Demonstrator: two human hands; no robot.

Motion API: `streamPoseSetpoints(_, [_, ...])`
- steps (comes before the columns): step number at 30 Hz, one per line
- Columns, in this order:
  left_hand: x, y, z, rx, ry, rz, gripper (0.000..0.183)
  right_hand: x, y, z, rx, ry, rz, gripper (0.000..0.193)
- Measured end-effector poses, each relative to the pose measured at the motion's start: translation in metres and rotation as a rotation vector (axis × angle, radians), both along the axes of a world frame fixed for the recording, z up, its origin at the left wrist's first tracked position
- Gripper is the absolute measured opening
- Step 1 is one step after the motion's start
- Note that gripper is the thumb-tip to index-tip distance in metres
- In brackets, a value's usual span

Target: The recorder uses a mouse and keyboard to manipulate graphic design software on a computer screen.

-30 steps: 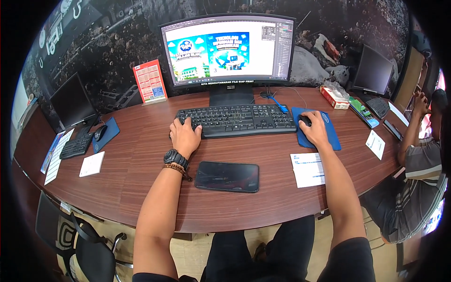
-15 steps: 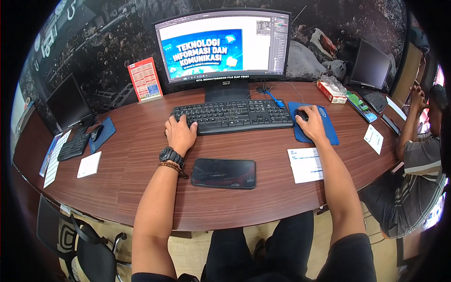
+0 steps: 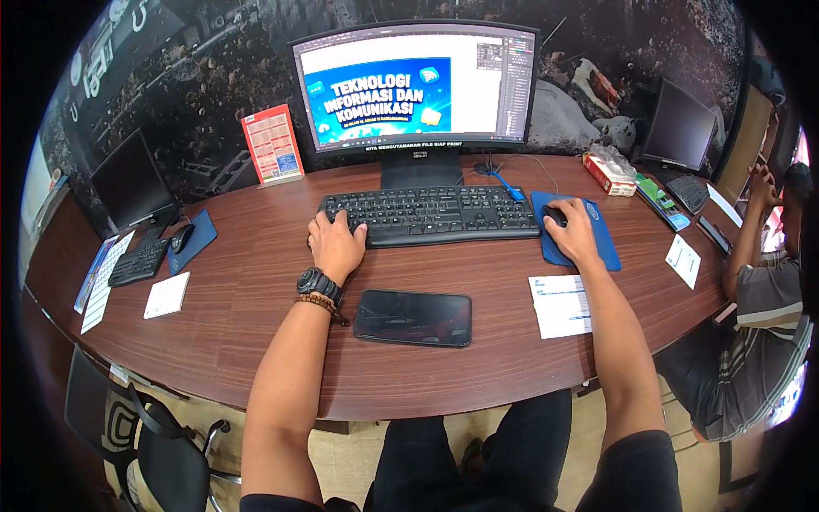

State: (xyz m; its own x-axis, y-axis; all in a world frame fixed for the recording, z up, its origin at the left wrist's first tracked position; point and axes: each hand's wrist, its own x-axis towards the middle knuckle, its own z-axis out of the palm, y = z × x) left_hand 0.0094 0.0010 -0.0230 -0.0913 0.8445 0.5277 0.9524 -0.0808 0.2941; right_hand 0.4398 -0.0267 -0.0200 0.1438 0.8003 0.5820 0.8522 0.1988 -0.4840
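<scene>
My left hand point(image 3: 336, 247) lies on the left end of a black keyboard point(image 3: 431, 224), its fingers spread over the keys and the thumb at the near edge. A dark watch and a beaded bracelet circle that wrist. My right hand point(image 3: 577, 235) is curled over a black mouse point(image 3: 555, 217), partly hidden beneath it, on a blue mouse pad point(image 3: 603, 249). Behind the keyboard stands a wide monitor point(image 3: 476, 85), showing a blue banner with white lettering in an editing window. Between my forearms a black phone point(image 3: 414, 318) lies flat on the desk.
Printed paper point(image 3: 559, 309) lies partly under my right forearm on the brown desk point(image 3: 247, 316). A red desk calendar point(image 3: 273, 145) stands left of the monitor; a red-and-white box point(image 3: 609, 177) sits to its right. Another person point(image 3: 746, 324) sits at far right; an office chair point(image 3: 171, 461) stands lower left.
The whole view has shifted slightly. On the screen, faint extra lettering above the banner's title is gone. Both hands stay in place on the keyboard and the mouse.
</scene>
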Motion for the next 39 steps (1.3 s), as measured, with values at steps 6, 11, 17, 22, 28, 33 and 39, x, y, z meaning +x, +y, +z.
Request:
streamPoseSetpoints(6, [0.001, -0.003, 0.005, -0.047, -0.011, -0.003, 0.054, -0.002, -0.002, 0.002, 0.009, -0.009, -0.003, 0.036])
streamPoseSetpoints(11, [0.003, -0.002, 0.004, -0.041, -0.013, -0.002, 0.053, 0.001, 0.0, 0.0, 0.021, -0.008, 0.006, 0.036])
streamPoseSetpoints(17, [-0.004, -0.001, 0.004, -0.057, -0.033, -0.009, 0.059, -0.001, 0.004, -0.002, 0.013, -0.027, -0.025, 0.035])
streamPoseSetpoints(22, [-0.001, -0.007, 0.008, -0.1, 0.006, 0.037, 0.092, 0.0, 0.001, 0.001, 0.026, -0.032, 0.08, 0.034])
streamPoseSetpoints(28, [-0.003, -0.008, 0.011, -0.195, -0.094, 0.059, 0.103, -0.004, -0.002, 0.002, -0.006, -0.012, 0.066, 0.036])
streamPoseSetpoints(33, [-0.004, -0.005, 0.008, -0.194, -0.076, 0.057, 0.105, -0.004, -0.001, 0.002, -0.001, -0.008, 0.068, 0.037])
streamPoseSetpoints(39, [-0.003, -0.005, 0.008, -0.194, -0.055, 0.059, 0.105, 0.0, 0.002, 0.0, -0.002, -0.027, 0.066, 0.037])
